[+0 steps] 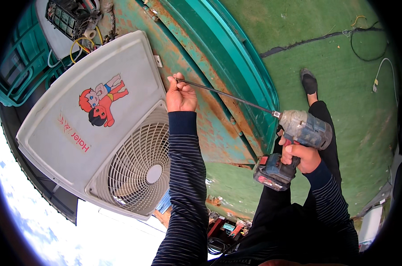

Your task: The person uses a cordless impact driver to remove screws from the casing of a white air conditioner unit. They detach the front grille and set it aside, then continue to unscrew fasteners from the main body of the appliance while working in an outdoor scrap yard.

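In my right hand (298, 155) is a blue and grey cordless impact driver (305, 128), fingers wrapped round its grip at the trigger. A long thin dark driver bit (227, 96) runs from its chuck toward the upper left. My left hand (182, 93) pinches the far tip of that bit; whether a small screw sits there is too small to tell. Just beside the left hand stands a white air conditioner outdoor unit (134, 57), with a round fan grille (139, 173) and a sticker of two cartoon children. A small tab (158, 61) juts from its edge near my fingers.
The unit rests against a rusty green metal surface (216, 144) with a raised teal rim (236, 48). Green plastic crates (21, 62) and tangled wires (83, 44) lie at upper left. Cables (360, 48) lie on the green floor (343, 80) at right. Assorted tools (229, 228) lie below.
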The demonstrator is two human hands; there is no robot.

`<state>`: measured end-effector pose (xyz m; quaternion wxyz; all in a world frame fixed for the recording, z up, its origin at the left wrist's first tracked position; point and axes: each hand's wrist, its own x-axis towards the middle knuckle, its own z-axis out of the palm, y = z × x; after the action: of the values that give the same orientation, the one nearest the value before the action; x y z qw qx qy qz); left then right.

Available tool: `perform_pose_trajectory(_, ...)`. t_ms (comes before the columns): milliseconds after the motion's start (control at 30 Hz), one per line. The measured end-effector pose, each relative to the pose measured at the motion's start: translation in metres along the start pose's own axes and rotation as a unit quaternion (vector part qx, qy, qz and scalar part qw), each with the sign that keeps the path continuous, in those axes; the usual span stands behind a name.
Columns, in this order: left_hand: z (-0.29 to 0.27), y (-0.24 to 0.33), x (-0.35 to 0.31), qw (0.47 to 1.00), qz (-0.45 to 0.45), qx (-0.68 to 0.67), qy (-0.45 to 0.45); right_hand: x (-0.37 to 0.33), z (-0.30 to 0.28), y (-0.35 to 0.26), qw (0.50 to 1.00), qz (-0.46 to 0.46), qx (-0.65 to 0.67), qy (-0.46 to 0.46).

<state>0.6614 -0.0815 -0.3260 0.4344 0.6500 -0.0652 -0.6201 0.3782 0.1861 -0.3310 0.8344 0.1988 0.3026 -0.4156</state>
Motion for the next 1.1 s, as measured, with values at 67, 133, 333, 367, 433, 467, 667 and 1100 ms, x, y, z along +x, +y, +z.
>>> perform_pose_trajectory(67, 0.001, -0.001, 0.004, 1.000, 0.010, 0.014, 0.008, 0.000, 0.005, -0.007, 1.000, 0.002, 0.005, 0.009)
perform_pose_trajectory(133, 0.004, -0.003, 0.007, 0.999, 0.023, 0.030, 0.012, 0.003, 0.006, -0.008, 1.000, -0.009, -0.018, 0.014)
perform_pose_trajectory(333, 0.003, -0.002, 0.022, 0.996, 0.052, 0.052, 0.058, 0.019, 0.017, -0.008, 0.997, 0.000, -0.064, 0.035)
perform_pose_trajectory(367, -0.001, 0.000, 0.025, 0.995, 0.061, 0.052, 0.058, 0.026, 0.018, -0.010, 0.999, 0.042, 0.003, 0.027)
perform_pose_trajectory(433, -0.008, 0.005, 0.030, 0.995, 0.075, 0.047, 0.055, 0.034, 0.022, -0.012, 0.987, 0.111, 0.112, 0.023)
perform_pose_trajectory(467, -0.010, 0.009, 0.034, 0.995, 0.071, 0.046, 0.051, 0.038, 0.025, -0.013, 0.978, 0.137, 0.156, 0.024)
perform_pose_trajectory(667, 0.002, 0.027, 0.053, 0.996, 0.057, 0.044, 0.049, 0.057, 0.047, 0.004, 0.972, 0.126, 0.198, 0.010)
perform_pose_trajectory(1100, 0.006, 0.030, 0.066, 0.994, 0.050, -0.002, 0.095, 0.084, 0.061, 0.001, 0.986, 0.083, 0.147, 0.018)
